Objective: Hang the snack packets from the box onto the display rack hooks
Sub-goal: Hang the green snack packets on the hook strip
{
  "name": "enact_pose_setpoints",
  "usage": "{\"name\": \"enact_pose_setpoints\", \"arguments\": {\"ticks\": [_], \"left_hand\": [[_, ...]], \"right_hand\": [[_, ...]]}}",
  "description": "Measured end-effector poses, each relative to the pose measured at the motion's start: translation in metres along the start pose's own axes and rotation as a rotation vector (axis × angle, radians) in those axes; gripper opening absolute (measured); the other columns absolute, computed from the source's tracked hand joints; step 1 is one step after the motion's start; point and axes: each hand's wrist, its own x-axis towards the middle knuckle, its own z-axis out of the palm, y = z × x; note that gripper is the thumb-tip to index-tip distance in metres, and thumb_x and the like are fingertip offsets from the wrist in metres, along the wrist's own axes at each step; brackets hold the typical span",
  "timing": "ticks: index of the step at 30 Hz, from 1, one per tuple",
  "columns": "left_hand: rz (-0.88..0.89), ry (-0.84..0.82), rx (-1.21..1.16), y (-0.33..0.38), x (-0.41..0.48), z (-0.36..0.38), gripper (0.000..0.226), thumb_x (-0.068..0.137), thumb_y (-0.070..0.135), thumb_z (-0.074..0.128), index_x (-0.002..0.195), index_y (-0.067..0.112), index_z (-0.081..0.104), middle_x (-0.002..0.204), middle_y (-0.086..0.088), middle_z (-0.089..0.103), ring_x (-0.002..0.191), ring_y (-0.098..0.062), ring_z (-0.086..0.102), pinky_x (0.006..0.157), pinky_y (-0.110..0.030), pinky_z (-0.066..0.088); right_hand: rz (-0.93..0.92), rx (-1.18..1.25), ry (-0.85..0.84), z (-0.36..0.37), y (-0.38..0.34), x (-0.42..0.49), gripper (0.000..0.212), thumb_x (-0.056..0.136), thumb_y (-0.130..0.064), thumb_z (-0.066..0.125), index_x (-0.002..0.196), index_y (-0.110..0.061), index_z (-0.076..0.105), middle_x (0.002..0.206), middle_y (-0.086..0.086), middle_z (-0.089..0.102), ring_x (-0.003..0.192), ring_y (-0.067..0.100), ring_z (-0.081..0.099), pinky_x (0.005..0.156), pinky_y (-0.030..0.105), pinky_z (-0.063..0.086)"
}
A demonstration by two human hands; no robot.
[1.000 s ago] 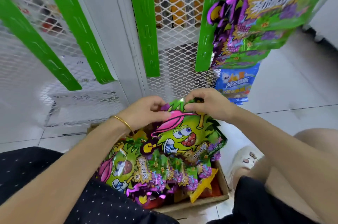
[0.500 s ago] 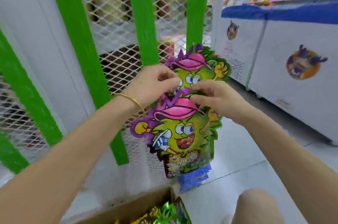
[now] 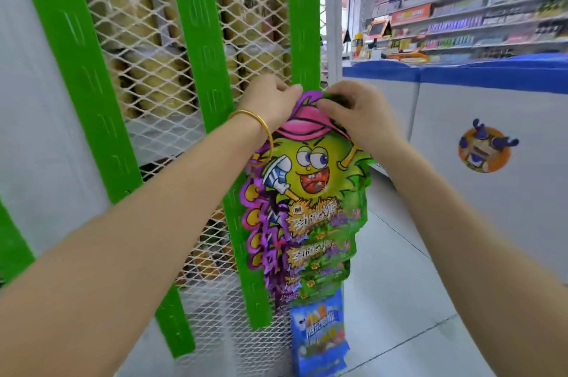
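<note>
Both forearms reach forward and up from the bottom of the view; the left wrist carries a gold bangle point(image 3: 266, 130). The left hand point(image 3: 270, 98) is closed, fingers pinching the top left edge of a snack packet point(image 3: 310, 167), a green cartoon face with a pink cap. The right hand point(image 3: 353, 109) is likewise closed, pinching the packet's top right edge. The packet is held upright against the green strip point(image 3: 302, 23) of the display rack, at the front of a stack of matching packets point(image 3: 319, 259) hanging below and behind it; the hook itself is hidden by the fingers. A blue packet point(image 3: 319, 336) hangs lowest on the same strip. Behind the strips, white wire mesh point(image 3: 147, 47) covers yellowish goods, blurred. To the right stands a white chest freezer point(image 3: 491, 207) with a blue top and a round sticker. Furthest off, stocked shop shelves point(image 3: 479, 26) line the wall.
</note>
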Motion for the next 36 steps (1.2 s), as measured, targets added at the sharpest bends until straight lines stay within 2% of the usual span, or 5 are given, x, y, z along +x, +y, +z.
{"name": "enact_pose_setpoints", "arguments": {"ticks": [10, 19, 22, 30, 36], "left_hand": [[-0.099, -0.027, -0.091, 0.007, 0.012, 0.003, 0.021, 0.094, 0.027, 0.049, 0.093, 0.009, 0.061, 0.081, -0.008, 0.054, 0.075, -0.02, 0.048, 0.068, -0.026, 0.035], [-0.066, -0.005, -0.063, 0.004, 0.004, 0.005, 0.028, 0.097, 0.026, 0.045, 0.076, 0.01, 0.054, 0.054, 0.0, 0.033, 0.049, -0.015, 0.031, 0.052, -0.028, 0.029], [-0.052, -0.008, -0.081, -0.003, 0.0, 0.008, 0.023, 0.095, 0.023, 0.048, 0.085, 0.007, 0.06, 0.066, -0.004, 0.052, 0.061, -0.018, 0.045, 0.071, -0.032, 0.046], [0.047, 0.002, -0.02, -0.013, -0.023, 0.01, 0.035, 0.09, 0.006, 0.052, 0.125, 0.006, 0.051, 0.111, -0.005, 0.058, 0.096, -0.011, 0.051, 0.084, -0.019, 0.039], [0.088, 0.032, 0.006, -0.021, -0.035, 0.01, 0.036, 0.088, 0.001, 0.051, 0.124, 0.007, 0.052, 0.11, -0.004, 0.058, 0.104, -0.018, 0.055, 0.094, -0.028, 0.044]], "right_hand": [[-0.052, -0.281, 0.132, 0.005, 0.0, 0.007, 0.02, 0.09, -0.032, 0.058, 0.103, -0.018, 0.065, 0.091, -0.005, 0.064, 0.083, 0.015, 0.056, 0.069, 0.027, 0.041], [-0.049, -0.312, 0.084, 0.008, 0.01, -0.008, 0.018, 0.091, -0.031, 0.057, 0.101, -0.017, 0.064, 0.085, -0.009, 0.058, 0.077, 0.015, 0.054, 0.065, 0.028, 0.042], [-0.025, -0.289, 0.013, 0.009, 0.013, -0.013, 0.018, 0.09, -0.03, 0.058, 0.1, -0.016, 0.064, 0.087, -0.004, 0.063, 0.08, 0.02, 0.059, 0.071, 0.037, 0.05], [0.036, -0.233, -0.012, 0.011, 0.004, -0.014, 0.023, 0.09, -0.029, 0.059, 0.101, -0.01, 0.063, 0.091, 0.005, 0.065, 0.083, 0.023, 0.058, 0.074, 0.037, 0.049], [0.044, -0.22, -0.013, 0.01, -0.004, -0.015, 0.023, 0.091, -0.028, 0.058, 0.105, -0.011, 0.062, 0.088, -0.003, 0.057, 0.082, 0.015, 0.052, 0.071, 0.026, 0.04]]}}
